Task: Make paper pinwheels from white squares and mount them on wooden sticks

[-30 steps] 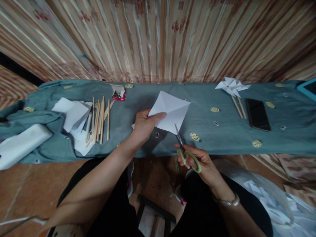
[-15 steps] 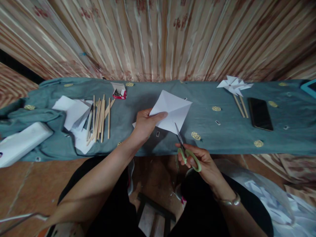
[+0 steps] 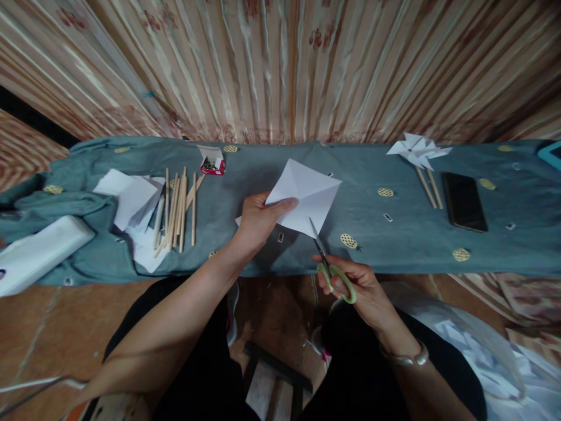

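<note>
A creased white square of paper is held above the cloth by my left hand, thumb on top and fingers hidden beneath. My right hand grips scissors with pale green handles; its fingers are in the loops. The blades reach into the paper's near corner, pointing toward its middle. To the right lies a white paper pinwheel beside two wooden sticks.
On the green cloth-covered table lie several wooden sticks, paper pieces, a small red box of metal pins, a phone and a white block-like object. A plastic bag stands low right.
Hardly anything differs. The scissors and my right hand have shifted very slightly, with the blades still at the paper's near corner. My left hand keeps its hold.
</note>
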{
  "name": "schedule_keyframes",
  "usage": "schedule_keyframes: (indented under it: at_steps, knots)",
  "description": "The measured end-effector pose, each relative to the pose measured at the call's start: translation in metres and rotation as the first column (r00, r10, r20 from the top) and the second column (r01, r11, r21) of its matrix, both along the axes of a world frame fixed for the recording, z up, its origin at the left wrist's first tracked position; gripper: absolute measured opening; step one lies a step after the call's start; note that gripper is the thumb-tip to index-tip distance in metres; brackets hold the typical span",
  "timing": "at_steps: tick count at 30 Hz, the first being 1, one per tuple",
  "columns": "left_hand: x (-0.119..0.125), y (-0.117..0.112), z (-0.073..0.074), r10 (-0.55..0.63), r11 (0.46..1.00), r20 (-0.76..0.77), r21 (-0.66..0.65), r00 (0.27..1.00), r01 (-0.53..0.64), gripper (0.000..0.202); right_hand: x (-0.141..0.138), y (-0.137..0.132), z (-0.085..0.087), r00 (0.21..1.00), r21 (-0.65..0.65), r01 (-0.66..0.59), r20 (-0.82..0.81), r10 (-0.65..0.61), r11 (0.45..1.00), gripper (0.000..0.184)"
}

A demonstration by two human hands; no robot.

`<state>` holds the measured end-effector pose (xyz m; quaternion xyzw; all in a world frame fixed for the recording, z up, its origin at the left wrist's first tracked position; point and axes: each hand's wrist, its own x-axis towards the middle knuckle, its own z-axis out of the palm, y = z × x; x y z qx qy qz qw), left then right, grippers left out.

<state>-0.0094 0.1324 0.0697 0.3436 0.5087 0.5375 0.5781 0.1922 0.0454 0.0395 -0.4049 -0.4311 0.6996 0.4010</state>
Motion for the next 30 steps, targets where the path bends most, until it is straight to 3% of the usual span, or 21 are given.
schedule_keyframes:
  at_steps: [30]
  knots:
    - [0.0074, -0.0018, -0.0053, -0.031, 0.999, -0.03, -0.018, 0.999, 0.031, 0.023, -0.0008, 0.001, 0.0013, 0.994, 0.027, 0.061, 0.09, -0.064, 0.998, 0.041]
